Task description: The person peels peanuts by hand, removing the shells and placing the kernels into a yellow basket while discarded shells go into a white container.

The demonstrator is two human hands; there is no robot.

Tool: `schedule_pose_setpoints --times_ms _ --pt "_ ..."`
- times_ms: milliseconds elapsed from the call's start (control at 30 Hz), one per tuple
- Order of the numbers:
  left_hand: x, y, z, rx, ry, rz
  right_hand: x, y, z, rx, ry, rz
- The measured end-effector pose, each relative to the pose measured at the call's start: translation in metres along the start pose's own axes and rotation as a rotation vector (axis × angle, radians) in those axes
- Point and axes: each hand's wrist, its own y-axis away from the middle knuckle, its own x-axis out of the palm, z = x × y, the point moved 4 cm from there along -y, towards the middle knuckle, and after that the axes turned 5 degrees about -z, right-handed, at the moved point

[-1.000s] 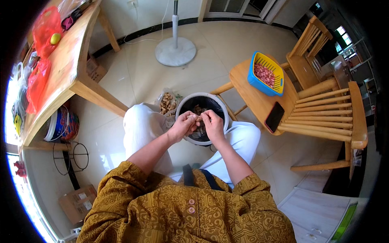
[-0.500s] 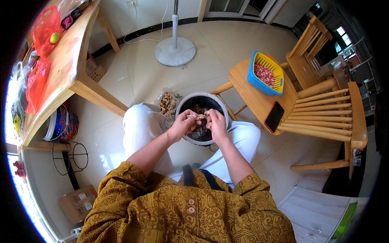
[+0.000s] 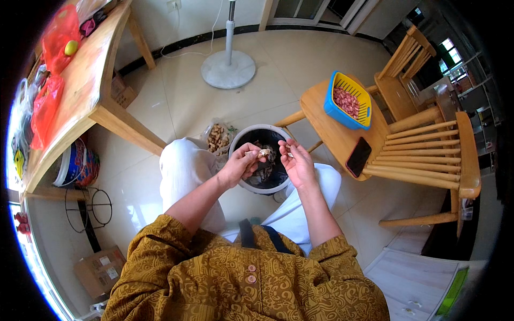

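Note:
Over the bin, my left hand (image 3: 242, 164) pinches a cracked peanut shell (image 3: 263, 153) between thumb and fingertips. My right hand (image 3: 300, 167) is a little apart to its right, palm partly turned up, its fingertips closed on a small pale peanut piece (image 3: 289, 150); whether that is shell or kernel I cannot make out. Below both hands stands a round bin (image 3: 261, 127) with a pale rim and a dark liner, broken shells (image 3: 265, 174) lying inside. Just left of the bin, a clear plastic bag (image 3: 218, 137) holds unshelled peanuts.
A wooden chair (image 3: 316, 99) on the right bears a blue-and-yellow basket (image 3: 330, 105) of pinkish kernels (image 3: 346, 101) and a dark phone (image 3: 358, 157). At left stands a wooden table (image 3: 88, 80) with red bags (image 3: 47, 107). A round stand base (image 3: 228, 75) is farther off.
My hands have separated: the right one has moved right and turned its palm up with a small piece. The left keeps the shell, which now looks broken open.

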Motion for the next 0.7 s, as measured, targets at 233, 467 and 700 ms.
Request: schedule_pose_setpoints --times_ms 233,467,700 --pt "0.001 0.003 -0.003 0.007 -0.009 -0.008 -0.009 -0.001 -0.010 0.090 -0.216 -0.092" --pt "0.001 0.000 -0.003 -0.045 -0.003 -0.050 -0.010 -0.038 0.089 0.053 -0.452 0.009" --pt "0.006 -0.001 -0.001 -0.059 -0.048 -0.048 0.000 -0.078 0.225 -0.349 -0.175 -0.488"
